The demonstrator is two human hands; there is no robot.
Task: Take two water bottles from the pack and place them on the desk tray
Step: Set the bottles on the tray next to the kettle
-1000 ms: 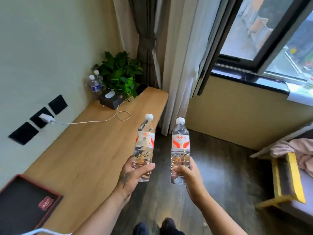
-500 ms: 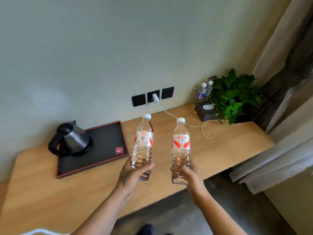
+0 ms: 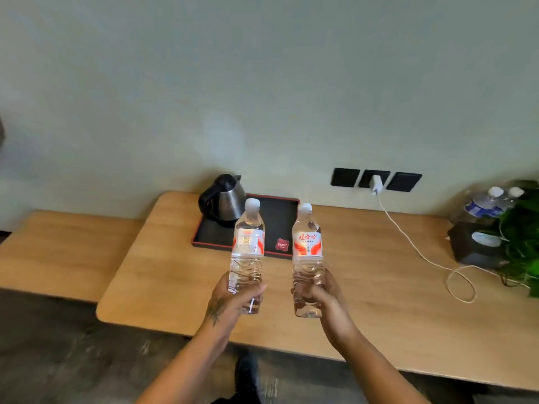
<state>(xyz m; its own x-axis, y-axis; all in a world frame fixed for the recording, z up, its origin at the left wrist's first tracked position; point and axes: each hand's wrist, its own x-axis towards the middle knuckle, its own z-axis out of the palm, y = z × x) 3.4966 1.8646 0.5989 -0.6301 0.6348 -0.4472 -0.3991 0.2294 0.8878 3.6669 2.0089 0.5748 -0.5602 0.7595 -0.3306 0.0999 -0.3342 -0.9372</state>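
Note:
I hold two clear water bottles with white caps and red-and-white labels upright over the wooden desk (image 3: 163,275). My left hand (image 3: 230,301) grips the lower part of the left bottle (image 3: 248,243). My right hand (image 3: 323,298) grips the lower part of the right bottle (image 3: 307,246). Behind them, by the wall, lies a black desk tray (image 3: 277,217) with a red rim; the bottles cover part of it from this angle. The pack is not in view.
A steel kettle (image 3: 224,201) with a black handle stands on the tray's left half. A white charger (image 3: 375,183) sits in black wall sockets, its cable looping over the desk. At far right are two blue-labelled bottles (image 3: 487,204), a dark tissue box (image 3: 475,246) and a green plant (image 3: 522,243).
The view has swung left from the window corner to face the desk and wall. The tray and kettle now lie straight behind the bottles. Both hands keep their grip.

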